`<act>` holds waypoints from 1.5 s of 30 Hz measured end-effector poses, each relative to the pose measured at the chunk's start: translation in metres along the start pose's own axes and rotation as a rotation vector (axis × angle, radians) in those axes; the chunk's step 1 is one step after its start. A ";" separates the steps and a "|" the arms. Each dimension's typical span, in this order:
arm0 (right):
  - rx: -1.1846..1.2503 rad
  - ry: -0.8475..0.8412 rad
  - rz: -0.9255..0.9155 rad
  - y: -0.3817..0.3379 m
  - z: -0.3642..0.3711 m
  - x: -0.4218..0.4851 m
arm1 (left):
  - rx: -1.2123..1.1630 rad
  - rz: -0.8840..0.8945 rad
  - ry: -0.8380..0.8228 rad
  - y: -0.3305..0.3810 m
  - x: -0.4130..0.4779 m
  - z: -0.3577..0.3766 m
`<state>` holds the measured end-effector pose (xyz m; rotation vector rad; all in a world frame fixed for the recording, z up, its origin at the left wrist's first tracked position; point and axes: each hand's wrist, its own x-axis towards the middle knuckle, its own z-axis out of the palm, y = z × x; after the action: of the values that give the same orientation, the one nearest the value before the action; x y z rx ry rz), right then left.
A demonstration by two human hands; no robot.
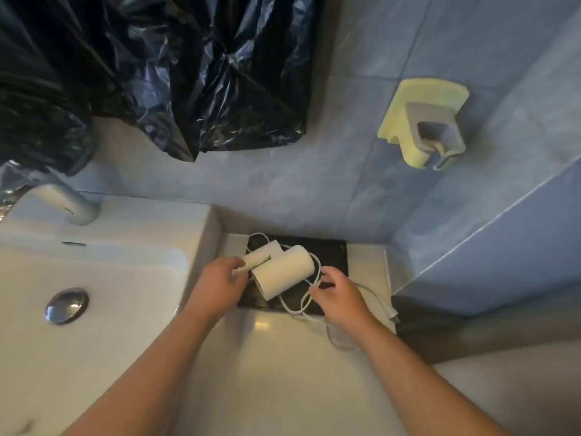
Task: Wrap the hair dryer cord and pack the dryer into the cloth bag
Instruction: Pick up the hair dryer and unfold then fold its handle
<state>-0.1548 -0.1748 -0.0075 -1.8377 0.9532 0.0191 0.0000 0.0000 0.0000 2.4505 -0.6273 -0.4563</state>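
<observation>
A white hair dryer (284,272) lies on a flat black cloth bag (330,256) on the counter beside the sink. My left hand (220,283) grips the dryer's folded handle. My right hand (338,292) pinches the white cord (294,306), which loops loosely over the bag's near edge. The cord runs on to the right, and its plug (393,316) lies by the counter's right edge.
A white sink (94,357) with a chrome drain (66,305) and tap (67,199) fills the left. A black plastic bag (176,73) hangs on the tiled wall above. A yellow and grey wall holder (424,124) is at the right. Pale counter (283,372) lies in front.
</observation>
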 end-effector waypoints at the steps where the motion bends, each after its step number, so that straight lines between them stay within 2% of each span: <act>1: -0.015 0.029 -0.013 -0.002 0.002 0.009 | 0.021 0.017 0.024 -0.001 0.011 0.003; 3: -0.053 0.047 -0.016 -0.007 0.005 0.020 | 0.063 0.012 0.015 -0.004 0.028 0.009; 6: -0.052 0.029 0.009 -0.009 0.007 0.030 | 0.103 -0.006 -0.118 -0.008 0.048 0.019; 12: -0.027 0.072 0.040 -0.009 0.010 0.042 | 0.134 -0.046 -0.252 -0.020 0.068 0.031; 16: -0.001 0.079 0.061 -0.010 0.011 0.044 | 0.064 -0.047 -0.206 -0.024 0.067 0.035; 22: 0.100 0.134 0.006 -0.016 0.004 0.023 | -0.015 0.072 -0.099 -0.013 0.048 0.016; 27: 0.392 0.157 -0.021 -0.032 -0.006 -0.003 | -0.087 0.165 0.035 0.006 0.019 -0.006; 33: 0.799 0.012 -0.127 -0.063 -0.020 -0.036 | -0.259 0.229 0.210 0.041 -0.028 -0.029; 38: 0.866 0.093 -0.195 -0.084 -0.039 -0.068 | -0.382 0.267 0.212 0.070 -0.071 -0.050; 42: 0.818 0.104 -0.283 -0.092 -0.056 -0.097 | -0.485 0.288 0.146 0.092 -0.095 -0.073; 45: 0.773 0.122 -0.332 -0.095 -0.063 -0.117 | -0.446 0.335 0.098 0.110 -0.102 -0.087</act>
<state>-0.2020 -0.1385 0.1449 -1.2515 0.5966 -0.5923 -0.0830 0.0107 0.1522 1.8915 -0.7822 -0.2993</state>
